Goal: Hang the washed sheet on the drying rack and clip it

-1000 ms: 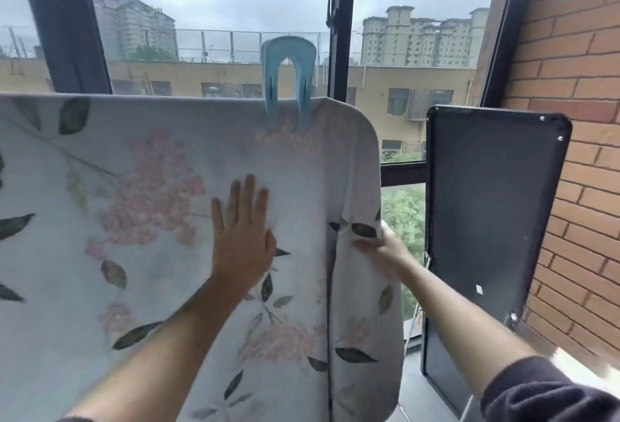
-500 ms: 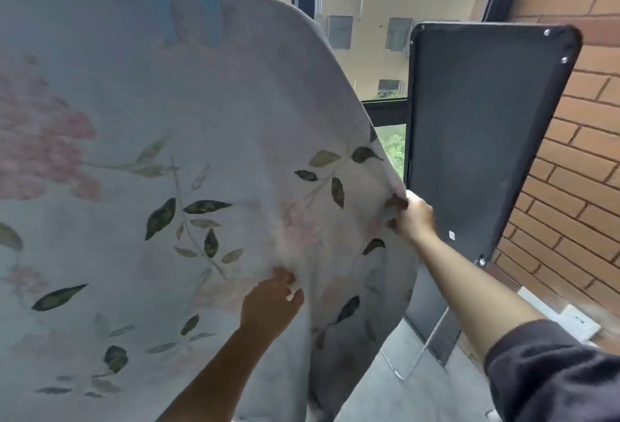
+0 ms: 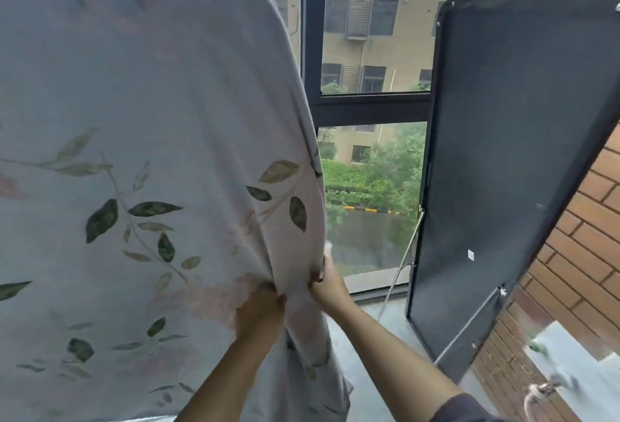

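Note:
The washed sheet (image 3: 141, 139), pale with pink flowers and dark green leaves, hangs down over the left half of the view; the rack under it is hidden. My left hand (image 3: 260, 316) is closed on a gathered fold of the sheet low down near its right edge. My right hand (image 3: 327, 284) pinches that right edge just beside it, the two hands almost touching. The blue clip is out of view above.
A dark folded board (image 3: 510, 166) on metal legs leans against the brick wall (image 3: 577, 274) at right. A dark-framed window (image 3: 369, 106) stands behind the sheet. A white ledge (image 3: 577, 361) juts out at lower right. Grey floor (image 3: 365, 378) lies below.
My view has tilted down, so the blue clip left the frame. Both hands slid down the sheet and came together, left hand now gripping a fold beside the right hand at the edge.

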Available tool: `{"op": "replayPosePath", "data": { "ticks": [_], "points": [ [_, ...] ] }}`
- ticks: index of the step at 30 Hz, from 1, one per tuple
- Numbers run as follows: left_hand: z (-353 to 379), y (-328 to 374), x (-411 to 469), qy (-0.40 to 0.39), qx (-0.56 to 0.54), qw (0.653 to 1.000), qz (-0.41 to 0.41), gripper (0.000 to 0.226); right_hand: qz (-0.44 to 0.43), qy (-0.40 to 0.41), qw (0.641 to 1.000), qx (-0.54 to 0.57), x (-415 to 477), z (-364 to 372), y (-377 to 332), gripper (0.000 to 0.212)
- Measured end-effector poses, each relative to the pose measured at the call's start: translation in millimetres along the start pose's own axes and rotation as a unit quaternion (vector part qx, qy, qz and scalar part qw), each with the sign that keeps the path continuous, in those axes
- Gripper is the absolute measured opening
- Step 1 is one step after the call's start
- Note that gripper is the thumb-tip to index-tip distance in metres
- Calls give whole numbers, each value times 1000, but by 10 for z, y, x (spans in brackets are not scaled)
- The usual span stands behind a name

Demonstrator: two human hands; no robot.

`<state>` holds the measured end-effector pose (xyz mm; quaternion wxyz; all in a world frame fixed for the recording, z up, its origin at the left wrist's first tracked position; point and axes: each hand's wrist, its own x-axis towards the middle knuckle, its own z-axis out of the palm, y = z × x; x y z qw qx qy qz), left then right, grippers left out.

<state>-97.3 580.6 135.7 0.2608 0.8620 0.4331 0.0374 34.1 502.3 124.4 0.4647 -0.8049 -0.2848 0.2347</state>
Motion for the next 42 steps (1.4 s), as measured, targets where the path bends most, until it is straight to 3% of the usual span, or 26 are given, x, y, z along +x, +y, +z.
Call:
{"op": "replayPosePath", "data": {
  "ticks": [2, 4, 8, 12, 15, 17, 21, 24, 26, 28, 30, 32, 34, 39, 42],
  "points": [
    [50, -89, 52, -4, -30, 1000, 6, 13, 4, -88, 996, -16, -142, 98, 133, 83],
    [115, -192, 84, -29, -66, 997, 19, 11, 6, -115, 993, -41, -166, 150, 221, 75],
    [161, -276, 32, -44, -152, 985, 65, 35, -12, -66, 981, -180, -85, 120, 149, 21],
    [186, -373, 53, -30, -223, 974, 43, 28, -11, -80, 957, -280, -111, -59, 143, 21],
    [243, -496, 71, -25, -212, 976, 28, 44, -7, -50, 948, -316, 2, -302, 200, 15],
    [295, -574, 83, -4, -190, 981, 24, 50, 16, 23, 959, -282, 75, -389, 253, 18],
    [287, -602, -13, 18, -139, 990, 28, 36, 23, -1, 981, -191, 134, -315, 321, 18],
    [252, -659, -90, 19, -113, 993, 27, 35, 35, 92, 992, -76, 203, -304, 264, 38],
    [254, -741, -155, 7, -100, 995, 11, 38, 32, 46, 998, -32, 111, -107, 252, 58],
    [297, -857, -251, -12, -100, 995, 0, 39, 53, -34, 994, -88, -77, 209, 346, 66],
    [350, -1001, -384, -30, -98, 995, -7, 38, 66, -53, 986, -143, -223, 411, 489, 57],
    [375, -1182, -521, -45, -99, 994, -21, 35, 94, 11, 990, -109, -247, 458, 487, 31],
    [374, -1398, -637, -41, -108, 993, -33, 33, 123, 85, 986, -72, -258, 473, 462, 26],
    [206, -1834, -846, 6, -198, 978, -63, 30, 121, 136, 983, -5, -717, 898, 364, 73],
    [-9, -2195, -966, 52, -238, 968, -65, 27, 127, 95, 987, 27, -1146, 1386, 175, 73]
  ]
}}
